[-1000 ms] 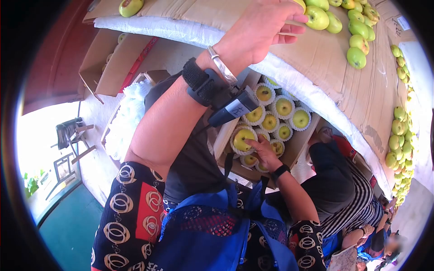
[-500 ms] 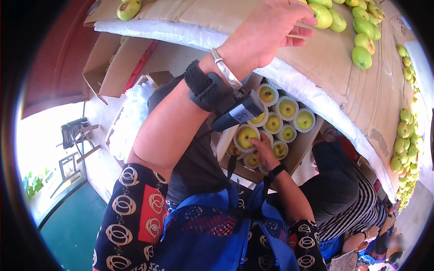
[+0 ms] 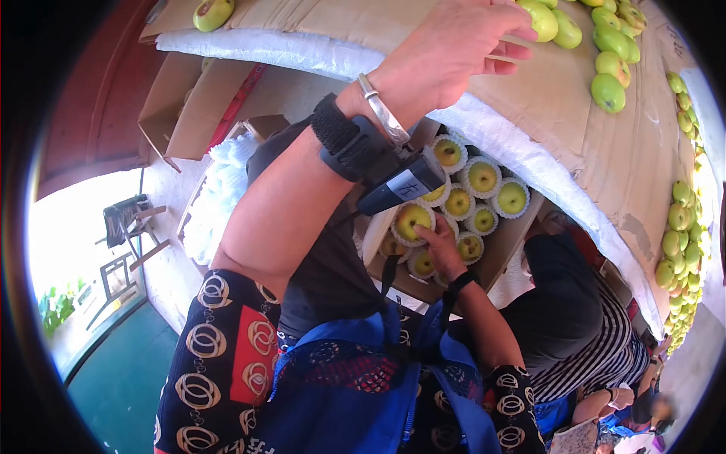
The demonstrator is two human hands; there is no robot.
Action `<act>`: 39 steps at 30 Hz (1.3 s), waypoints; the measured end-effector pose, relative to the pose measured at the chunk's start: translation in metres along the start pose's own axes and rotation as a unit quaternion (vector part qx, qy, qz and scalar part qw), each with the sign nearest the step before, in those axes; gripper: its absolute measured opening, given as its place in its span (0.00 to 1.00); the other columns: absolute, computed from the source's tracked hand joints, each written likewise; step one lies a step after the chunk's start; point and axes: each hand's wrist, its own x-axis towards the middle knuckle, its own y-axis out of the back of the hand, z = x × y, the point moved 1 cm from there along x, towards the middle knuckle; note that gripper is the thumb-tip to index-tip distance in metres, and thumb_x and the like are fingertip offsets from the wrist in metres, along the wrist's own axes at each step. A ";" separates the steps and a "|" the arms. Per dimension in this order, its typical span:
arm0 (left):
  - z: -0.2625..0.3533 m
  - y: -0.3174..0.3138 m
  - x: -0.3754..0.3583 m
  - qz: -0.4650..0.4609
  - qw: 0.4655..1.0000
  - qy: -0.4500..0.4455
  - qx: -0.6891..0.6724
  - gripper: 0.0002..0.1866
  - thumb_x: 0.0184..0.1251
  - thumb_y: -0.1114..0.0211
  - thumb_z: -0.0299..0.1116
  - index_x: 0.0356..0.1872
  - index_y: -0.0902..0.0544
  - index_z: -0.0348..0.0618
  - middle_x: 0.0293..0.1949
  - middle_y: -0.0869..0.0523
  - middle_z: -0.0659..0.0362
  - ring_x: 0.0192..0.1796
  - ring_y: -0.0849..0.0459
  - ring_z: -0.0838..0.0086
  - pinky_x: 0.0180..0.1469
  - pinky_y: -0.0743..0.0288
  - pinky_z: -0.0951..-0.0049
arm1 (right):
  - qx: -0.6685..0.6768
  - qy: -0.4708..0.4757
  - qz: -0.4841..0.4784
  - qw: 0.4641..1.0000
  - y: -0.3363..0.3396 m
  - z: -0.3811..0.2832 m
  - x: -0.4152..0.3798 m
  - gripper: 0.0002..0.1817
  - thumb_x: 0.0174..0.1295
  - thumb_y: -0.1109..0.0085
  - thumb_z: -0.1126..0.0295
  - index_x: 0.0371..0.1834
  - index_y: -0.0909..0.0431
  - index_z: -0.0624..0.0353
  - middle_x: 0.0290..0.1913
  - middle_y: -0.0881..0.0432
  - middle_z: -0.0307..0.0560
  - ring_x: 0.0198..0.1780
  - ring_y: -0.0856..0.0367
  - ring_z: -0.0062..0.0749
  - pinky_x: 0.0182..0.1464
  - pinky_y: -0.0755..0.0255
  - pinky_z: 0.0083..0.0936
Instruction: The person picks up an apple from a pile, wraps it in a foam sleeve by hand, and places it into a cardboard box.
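My left hand (image 3: 463, 54) reaches over the cardboard-covered table (image 3: 529, 113), fingers stretched out and apart beside the loose green apples (image 3: 566, 30). Its upper part runs to the top edge of the view, and no held apple shows. Lower down, my right hand (image 3: 441, 251) grips a yellow-green apple (image 3: 413, 219) in a white foam net, thumb against its side. That apple is above the near left part of a cardboard box (image 3: 505, 261). Several more netted apples (image 3: 482, 178) sit packed in the box; my left forearm and its strapped device hide part of the box.
White foam nets (image 3: 227, 181) fill a box at left, near an open cardboard box (image 3: 185, 113). Loose apples (image 3: 681, 242) line the table's far right side. A person in a striped garment (image 3: 597, 340) sits close on the right. A padded white edge (image 3: 522, 159) borders the table.
My left hand has shifted slightly right and upward, beside the loose apples. My right hand still grips the netted apple, nearly in the same place. The view has tilted a little.
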 end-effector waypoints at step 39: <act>0.003 0.000 0.000 -0.002 1.000 0.010 0.008 0.10 0.64 0.44 0.36 0.42 0.26 0.44 0.40 0.21 0.61 0.40 0.25 0.76 0.42 0.31 0.77 | -0.166 0.068 0.147 0.973 0.023 -0.029 -0.014 0.19 0.59 0.42 0.59 0.42 0.25 0.66 0.37 0.21 0.45 0.40 0.24 0.26 0.43 0.30 0.23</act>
